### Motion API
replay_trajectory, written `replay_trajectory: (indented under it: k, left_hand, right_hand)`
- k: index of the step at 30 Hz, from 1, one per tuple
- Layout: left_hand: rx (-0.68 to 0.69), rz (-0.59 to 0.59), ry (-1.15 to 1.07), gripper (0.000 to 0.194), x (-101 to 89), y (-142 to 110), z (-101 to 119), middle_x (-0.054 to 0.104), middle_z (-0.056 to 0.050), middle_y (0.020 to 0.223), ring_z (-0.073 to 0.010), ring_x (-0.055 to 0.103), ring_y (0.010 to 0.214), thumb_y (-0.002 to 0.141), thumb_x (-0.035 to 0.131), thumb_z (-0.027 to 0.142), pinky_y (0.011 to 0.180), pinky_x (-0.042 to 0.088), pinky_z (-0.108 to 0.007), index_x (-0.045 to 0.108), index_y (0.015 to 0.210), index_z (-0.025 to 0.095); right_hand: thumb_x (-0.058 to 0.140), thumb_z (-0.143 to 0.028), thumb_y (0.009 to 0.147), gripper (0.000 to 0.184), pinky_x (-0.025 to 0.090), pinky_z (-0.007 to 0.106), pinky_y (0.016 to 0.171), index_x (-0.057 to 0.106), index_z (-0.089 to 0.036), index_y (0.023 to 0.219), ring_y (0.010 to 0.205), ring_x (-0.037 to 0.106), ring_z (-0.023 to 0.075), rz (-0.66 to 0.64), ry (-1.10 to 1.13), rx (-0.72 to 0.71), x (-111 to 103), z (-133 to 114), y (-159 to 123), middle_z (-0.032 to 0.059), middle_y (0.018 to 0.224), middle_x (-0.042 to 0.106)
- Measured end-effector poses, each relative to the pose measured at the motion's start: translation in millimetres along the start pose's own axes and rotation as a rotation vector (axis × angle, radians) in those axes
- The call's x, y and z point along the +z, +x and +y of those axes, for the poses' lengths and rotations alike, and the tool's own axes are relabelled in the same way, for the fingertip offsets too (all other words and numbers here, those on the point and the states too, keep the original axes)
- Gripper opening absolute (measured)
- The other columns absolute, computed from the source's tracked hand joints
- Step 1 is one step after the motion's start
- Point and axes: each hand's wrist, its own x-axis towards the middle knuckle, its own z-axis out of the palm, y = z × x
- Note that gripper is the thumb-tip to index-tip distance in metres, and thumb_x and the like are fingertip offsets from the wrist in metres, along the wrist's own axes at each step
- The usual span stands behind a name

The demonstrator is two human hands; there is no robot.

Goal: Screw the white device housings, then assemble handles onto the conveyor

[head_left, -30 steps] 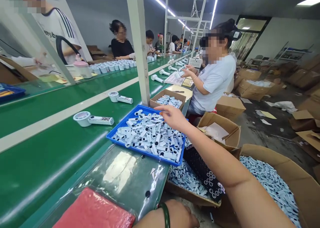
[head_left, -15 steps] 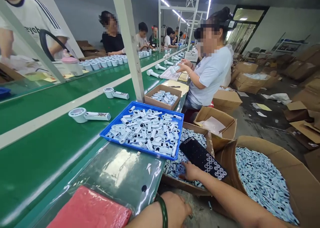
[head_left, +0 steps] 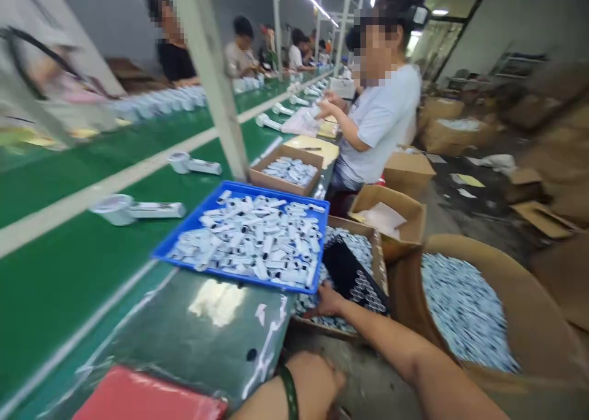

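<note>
My right hand (head_left: 327, 302) reaches down over a cardboard box (head_left: 378, 267) of small white plastic parts (head_left: 356, 243), just beside the tray's near right corner. Its thumb and fingers look spread, though blurred, and I see nothing held in them. A black sheet with rows of round marks (head_left: 352, 273) lies on those parts, next to this hand. The blue tray (head_left: 234, 278), heaped with white handle-shaped pieces (head_left: 262, 236), rests on the bench edge. My left hand (head_left: 317, 383), with a green bangle at its wrist, hangs low by the bench edge; its fingers are smeared and turned away.
A large carton (head_left: 538, 340) of similar parts stands at right, with a smaller open box (head_left: 409, 224) behind it. White cup-and-handle pieces (head_left: 117, 208) lie on the green belt (head_left: 69, 273). A red pad (head_left: 147, 395) is at front left. A co-worker (head_left: 386, 107) stands beyond.
The view has swung so that the bench and boxes sit further left and slightly higher. My right hand is now closer to the tray's corner. The belt pieces also appear further left.
</note>
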Motion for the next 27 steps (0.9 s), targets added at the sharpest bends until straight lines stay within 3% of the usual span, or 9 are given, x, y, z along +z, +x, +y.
replay_trajectory:
  k: [4, 7, 9, 11, 14, 18, 22, 27]
  left_hand:
    - [0.013, -0.022, 0.005, 0.046, -18.2, -11, 3, 0.072, -0.017, 0.12, -0.0413, 0.071, 0.11, 0.086, 0.069, 0.031, 0.094, 0.059, -0.059, 0.065, 0.13, 0.019]
    - [0.005, -0.037, -0.011, 0.047, -29.1, -19, 8, 0.07, -0.016, 0.126, -0.0399, 0.069, 0.114, 0.089, 0.064, 0.03, 0.097, 0.057, -0.057, 0.062, 0.135, 0.02]
    - [-0.011, -0.038, -0.021, 0.05, -31.8, -22, 11, 0.069, -0.016, 0.127, -0.0402, 0.068, 0.115, 0.089, 0.064, 0.03, 0.098, 0.057, -0.057, 0.061, 0.138, 0.02]
    - [-0.026, -0.033, -0.022, 0.05, -32.2, -23, 12, 0.07, -0.016, 0.127, -0.0405, 0.068, 0.115, 0.089, 0.064, 0.03, 0.098, 0.057, -0.057, 0.062, 0.138, 0.02]
    - [-0.035, -0.019, -0.034, 0.048, -31.9, -23, 12, 0.07, -0.016, 0.126, -0.04, 0.069, 0.115, 0.089, 0.065, 0.03, 0.098, 0.057, -0.056, 0.063, 0.136, 0.02]
    - [-0.035, -0.023, -0.052, 0.051, -33.8, -25, 11, 0.07, -0.015, 0.127, -0.0401, 0.069, 0.115, 0.088, 0.067, 0.032, 0.099, 0.057, -0.055, 0.063, 0.138, 0.021]
    - [-0.028, -0.043, -0.054, 0.055, -34.5, -22, 11, 0.071, -0.016, 0.128, -0.0405, 0.07, 0.115, 0.087, 0.069, 0.037, 0.098, 0.058, -0.054, 0.062, 0.14, 0.024]
    - [-0.016, -0.054, 0.031, 0.057, -27.2, -14, 5, 0.071, -0.019, 0.126, -0.0425, 0.07, 0.113, 0.088, 0.063, 0.045, 0.094, 0.059, -0.055, 0.062, 0.14, 0.022]
  right_hand:
    - [0.096, -0.045, 0.06, 0.1, 0.038, 0.051, 0.12, 0.053, -0.031, 0.148, 0.138, 0.053, 0.0371, 0.029, 0.088, 0.006, -3, 12, 11, 0.0126, 0.159, 0.04]
    - [0.098, -0.042, 0.057, 0.09, 0.038, 0.042, 0.119, 0.063, -0.032, 0.139, 0.139, 0.053, 0.0344, 0.045, 0.161, -0.014, 1, 14, 9, 0.0099, 0.152, 0.047]
    - [0.098, -0.041, 0.058, 0.091, 0.038, 0.043, 0.12, 0.062, -0.03, 0.141, 0.142, 0.05, 0.0345, 0.047, 0.214, -0.023, 5, 10, 10, 0.0106, 0.153, 0.046]
    - [0.094, -0.042, 0.068, 0.084, 0.038, 0.05, 0.12, 0.059, -0.025, 0.142, 0.142, 0.048, 0.0353, 0.05, 0.273, -0.014, 7, 5, 14, 0.0125, 0.155, 0.045]
    - [0.075, -0.041, 0.091, 0.053, 0.044, 0.057, 0.113, 0.06, -0.019, 0.137, 0.134, 0.054, 0.0325, 0.052, 0.4, 0.014, 4, 1, 20, 0.0132, 0.149, 0.053]
    - [0.066, -0.04, 0.099, 0.04, 0.058, 0.047, 0.096, 0.061, -0.016, 0.131, 0.111, 0.067, 0.0246, -0.009, 0.639, 0.003, -7, 3, 11, 0.0104, 0.127, 0.066]
    - [0.067, -0.047, 0.093, 0.047, 0.061, 0.039, 0.078, 0.057, -0.024, 0.132, 0.093, 0.07, 0.0213, -0.038, 0.854, -0.06, -26, 2, -13, 0.0066, 0.115, 0.07]
    - [0.076, -0.059, 0.069, 0.06, 0.059, 0.038, 0.068, 0.058, -0.034, 0.12, 0.085, 0.071, 0.0238, 0.032, 1.028, -0.202, -71, -5, -53, 0.0035, 0.105, 0.072]
